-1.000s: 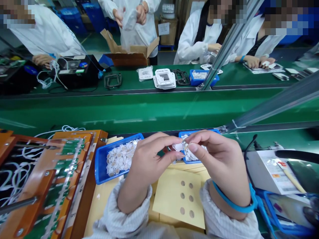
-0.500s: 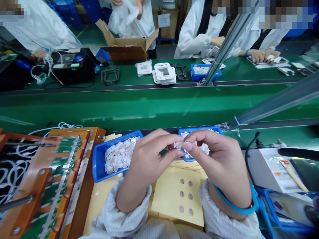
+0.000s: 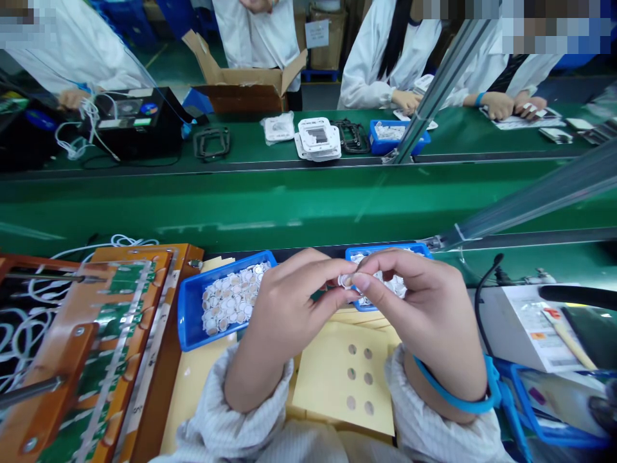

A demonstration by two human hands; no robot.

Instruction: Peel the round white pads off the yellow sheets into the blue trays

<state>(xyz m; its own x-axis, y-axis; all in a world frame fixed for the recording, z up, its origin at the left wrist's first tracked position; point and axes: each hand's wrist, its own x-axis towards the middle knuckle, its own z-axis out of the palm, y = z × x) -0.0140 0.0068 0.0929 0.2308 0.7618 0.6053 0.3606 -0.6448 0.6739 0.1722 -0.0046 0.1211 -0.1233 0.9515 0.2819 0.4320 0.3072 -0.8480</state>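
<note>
My left hand (image 3: 289, 308) and my right hand (image 3: 424, 302) meet fingertip to fingertip over the bench, both pinching one small white round disc (image 3: 345, 280). A blue strap circles my right wrist. Just left of my hands lies a blue tray (image 3: 190, 321) heaped with several small round white and tan discs. A second blue tray (image 3: 385, 249) with white discs sits right behind my fingers, partly hidden by them. Under my wrists lies a yellow card (image 3: 332, 379) with several punched holes.
An orange jig with green circuit boards (image 3: 96, 347) and white cables fills the left. A white box (image 3: 525, 328) and a blue bin (image 3: 554, 411) stand at the right. Beyond the green conveyor (image 3: 289, 206), people in white coats work beside a cardboard box (image 3: 250, 90) and white parts (image 3: 317, 138).
My hands have stayed together on the disc, fingers drawing a little closer around it. The view has tilted slightly downward.
</note>
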